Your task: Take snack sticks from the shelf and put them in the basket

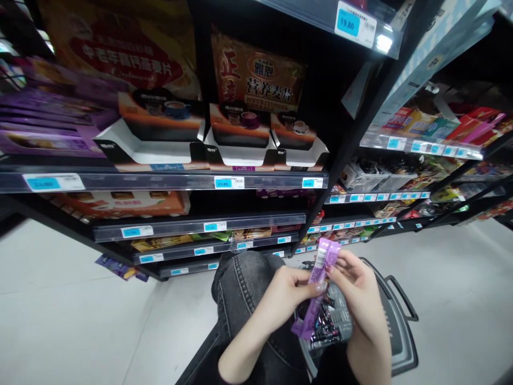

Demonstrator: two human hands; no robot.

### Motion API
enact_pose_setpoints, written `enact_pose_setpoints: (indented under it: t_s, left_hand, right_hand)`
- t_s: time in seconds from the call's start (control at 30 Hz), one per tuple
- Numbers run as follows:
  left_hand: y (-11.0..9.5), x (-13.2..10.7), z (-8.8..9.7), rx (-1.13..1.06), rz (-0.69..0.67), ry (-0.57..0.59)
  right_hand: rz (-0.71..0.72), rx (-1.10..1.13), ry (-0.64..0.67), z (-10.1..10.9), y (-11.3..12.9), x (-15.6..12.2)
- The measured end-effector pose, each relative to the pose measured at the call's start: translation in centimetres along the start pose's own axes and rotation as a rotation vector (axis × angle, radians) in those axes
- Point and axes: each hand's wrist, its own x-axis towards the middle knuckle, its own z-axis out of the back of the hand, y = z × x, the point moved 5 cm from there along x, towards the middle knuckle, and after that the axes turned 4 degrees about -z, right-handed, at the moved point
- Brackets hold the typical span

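Note:
Purple stick sachets (311,315), seemingly two lying together by their lower ends, are held at a slant above my lap. My left hand (286,294) is closed around their middle, thumb pressed on the front. Higher up, my right hand (355,278) pinches them between thumb and fingers. Below my hands is a grey basket (401,347) with a dark handle. Shiny dark packets (326,326) lie inside it, partly covered by my hands and the sachets.
Three open display boxes, one on the left (154,152), one in the middle (240,152) and one on the right (300,155), stand on the shelf ahead. Cereal bags (260,75) are behind them. Purple packs (48,123) sit at the left. My knee (248,278) is near the lower shelves.

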Motion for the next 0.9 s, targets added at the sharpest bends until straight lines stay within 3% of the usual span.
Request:
enact_pose_setpoints:
  t_s: [0.27,0.5,0.63,0.8,0.9]
  left_hand:
    - [0.1,-0.1,-0.1,0.164,0.009,-0.031]
    - [-0.4,-0.5,-0.6,0.313,0.025,-0.024]
    - [-0.4,-0.5,-0.9,0.428,-0.013,0.047]
    - [0.1,-0.4,-1.6,0.452,-0.007,0.088]
    - [0.2,-0.4,-1.6,0.447,-0.002,0.076]
  right_hand:
    - [0.117,-0.021,-0.102,-0.3,0.1,0.2]
    - [0.146,0.093,-0.325,0.5,-1.0,0.3]
    - [0.128,0.167,-0.313,0.6,-0.6,0.3]
    - [0.128,0.147,-0.391,1.9,-0.5,0.3]
    - [0.109,0.136,-0.292,2.2,-0.6,0.4]
